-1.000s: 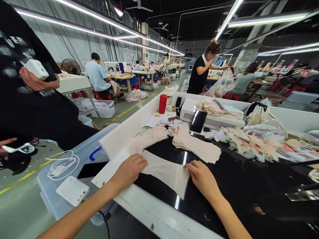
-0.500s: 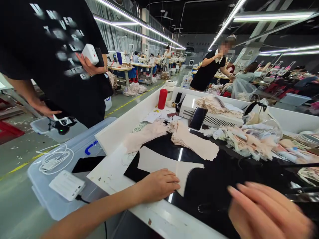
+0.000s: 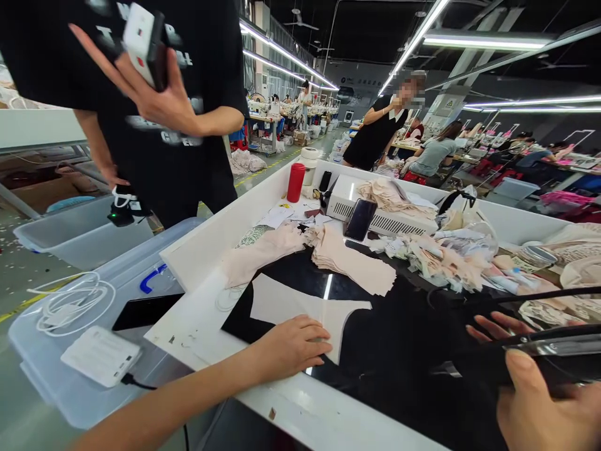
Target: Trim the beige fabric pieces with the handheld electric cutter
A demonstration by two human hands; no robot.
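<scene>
My left hand [image 3: 293,344] lies flat on a pale cut fabric piece [image 3: 286,304], fingers stretched out over its right part. The piece has curved edges and rests on the black work surface [image 3: 385,351]. At the right, my right hand [image 3: 539,394] is around a black tool with a shiny metal strip [image 3: 563,343]. Its thumb is on the near side and its fingers are behind. Blur and the frame edge hide the tool's exact kind. Beyond the fabric piece lies a stack of pale cut pieces [image 3: 352,260].
A phone [image 3: 360,219] leans on a white vented box [image 3: 340,203]. Fabric scraps [image 3: 451,257] heap at the right back, and a red cylinder [image 3: 295,183] stands at the back. A plastic bin lid [image 3: 56,382] bears a power bank [image 3: 101,355]. A person in black [image 3: 188,169] stands left.
My right hand has moved right and taken hold of the black tool. My left hand stays on the fabric. The view has shifted; the standing person's hand with a white device is raised higher.
</scene>
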